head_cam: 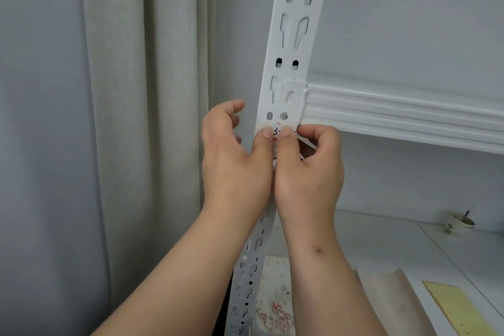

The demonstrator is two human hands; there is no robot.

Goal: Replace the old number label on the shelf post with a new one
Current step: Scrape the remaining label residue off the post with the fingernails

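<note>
A white slotted shelf post point(296, 35) runs up the middle of the view. A small white label point(277, 131) with a handwritten black "3" and red edging sits on the post just below the shelf beam. Both thumbs press on the label, side by side. My left hand point(234, 161) is on the post's left side, its fingers loosely curled and apart from the post. My right hand point(311, 166) has its fingers curled round the post's right edge, where a thin white strip shows under them. The thumbs hide most of the label.
A white ribbed shelf beam point(403, 117) runs right from the post. A beige curtain point(141, 117) hangs left. On the lower shelf lie red-and-white paper scraps point(278, 311), a yellow pad point(458, 305) and a small cup point(461, 222) at the back right.
</note>
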